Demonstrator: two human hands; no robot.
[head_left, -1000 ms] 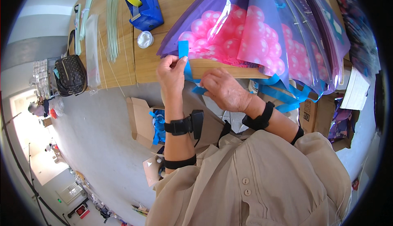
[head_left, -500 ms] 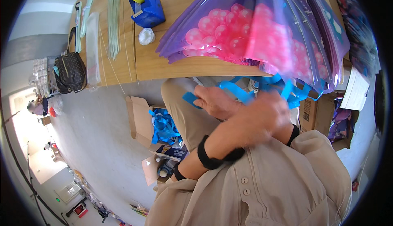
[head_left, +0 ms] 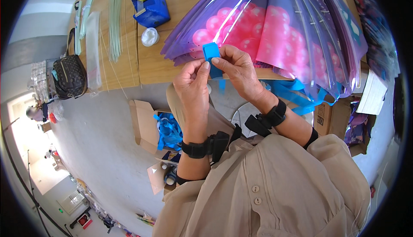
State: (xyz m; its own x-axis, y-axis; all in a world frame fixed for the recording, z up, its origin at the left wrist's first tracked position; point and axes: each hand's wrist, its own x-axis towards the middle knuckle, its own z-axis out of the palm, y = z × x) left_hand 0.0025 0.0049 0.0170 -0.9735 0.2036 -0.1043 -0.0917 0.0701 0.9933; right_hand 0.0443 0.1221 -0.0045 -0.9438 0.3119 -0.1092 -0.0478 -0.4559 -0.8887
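Note:
A blue strap (head_left: 211,51) with a flat rectangular end stands up between my two hands, in front of the table edge. My left hand (head_left: 193,82) pinches its left side between thumb and fingertips. From the other side, my right hand (head_left: 241,71) grips the strap with thumb and forefinger. Behind them, purple plastic sheets (head_left: 193,20) printed with pink balloons fan out over the table, close to my fingers. More blue straps (head_left: 297,93) hang below the sheets, to the right of my right hand.
On the wooden table (head_left: 150,67) stand a blue tape dispenser (head_left: 155,9), a small white cup (head_left: 149,36) and thin pale sticks (head_left: 115,22). An open carton of blue straps (head_left: 169,129) sits lower left. A dark patterned bag (head_left: 69,77) rests at the table's left end.
My forearms were crossed and blurred over my lap. They have parted, and both hands have risen to the table edge with the blue strap pinched between them.

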